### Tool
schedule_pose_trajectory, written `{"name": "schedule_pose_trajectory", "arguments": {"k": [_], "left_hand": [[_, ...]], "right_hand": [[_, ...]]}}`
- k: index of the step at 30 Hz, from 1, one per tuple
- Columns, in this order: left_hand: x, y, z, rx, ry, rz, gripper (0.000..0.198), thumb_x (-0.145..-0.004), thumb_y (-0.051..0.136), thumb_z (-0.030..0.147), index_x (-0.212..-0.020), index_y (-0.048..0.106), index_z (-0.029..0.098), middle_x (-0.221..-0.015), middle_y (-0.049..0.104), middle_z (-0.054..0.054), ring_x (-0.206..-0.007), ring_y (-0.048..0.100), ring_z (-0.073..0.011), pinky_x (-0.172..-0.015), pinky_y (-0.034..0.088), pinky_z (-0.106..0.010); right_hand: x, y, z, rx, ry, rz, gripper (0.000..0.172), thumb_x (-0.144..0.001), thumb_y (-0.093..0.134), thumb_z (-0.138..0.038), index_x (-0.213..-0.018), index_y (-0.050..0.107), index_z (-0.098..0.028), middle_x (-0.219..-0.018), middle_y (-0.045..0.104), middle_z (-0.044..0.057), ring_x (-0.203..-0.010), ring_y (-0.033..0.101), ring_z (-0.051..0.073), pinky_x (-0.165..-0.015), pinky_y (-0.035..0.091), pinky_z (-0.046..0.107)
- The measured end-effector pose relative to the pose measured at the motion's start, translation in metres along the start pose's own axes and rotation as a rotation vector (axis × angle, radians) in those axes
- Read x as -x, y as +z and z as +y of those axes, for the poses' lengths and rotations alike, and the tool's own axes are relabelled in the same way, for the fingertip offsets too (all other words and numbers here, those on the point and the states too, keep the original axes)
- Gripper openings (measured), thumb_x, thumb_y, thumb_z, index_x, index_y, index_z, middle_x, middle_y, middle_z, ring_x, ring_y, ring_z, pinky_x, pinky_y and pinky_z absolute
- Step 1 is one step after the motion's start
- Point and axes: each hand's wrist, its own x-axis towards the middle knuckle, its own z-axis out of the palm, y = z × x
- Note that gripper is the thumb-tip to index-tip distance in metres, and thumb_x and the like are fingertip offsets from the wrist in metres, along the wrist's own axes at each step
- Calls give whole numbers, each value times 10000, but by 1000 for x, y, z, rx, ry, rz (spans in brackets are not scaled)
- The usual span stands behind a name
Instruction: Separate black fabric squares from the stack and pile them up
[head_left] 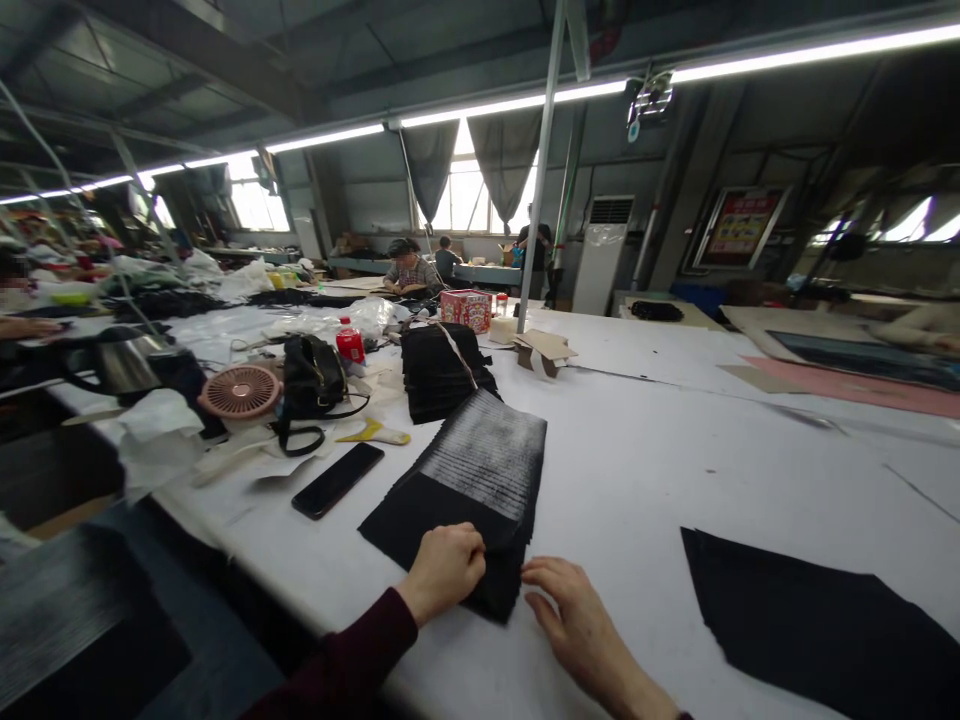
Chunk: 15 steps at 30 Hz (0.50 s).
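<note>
In front of me a fanned stack of black fabric pieces point(442, 505) lies on the white table, its far half showing a greyish, glue-like sheen in rows of stepped edges. My left hand point(446, 570) rests on the stack's near part, fingers curled closed; whatever they pinch is hidden against the black. Just off the stack's right edge is my right hand point(581, 625), its fingers apart and holding nothing, fingertips close to the edge. More black sheets point(817, 620) lie to the right. Behind the stack sits a thicker black pile point(444, 370) with a pale strip across it.
Left of the stack are a phone point(337, 480), a yellow scraper point(373, 431), a pink fan point(241, 390), a black bag point(313, 375), a red bottle point(349, 341) and a kettle point(124, 360). A metal pole point(541, 170) rises behind a cardboard piece point(544, 350). Other people work farther back.
</note>
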Motion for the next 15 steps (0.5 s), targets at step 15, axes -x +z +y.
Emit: {"name": "schedule_pose_trajectory", "arguments": {"k": [15], "left_hand": [[-14, -22, -77, 1040, -287, 270, 369, -865, 472, 444, -803, 681, 146, -710, 675, -51, -756, 644, -210, -736, 533, -351]], "right_hand": [[-43, 34, -27, 268, 111, 59, 197, -920, 483, -125, -829, 636, -208, -977, 661, 37, -989, 558, 206, -908, 371, 360]]}}
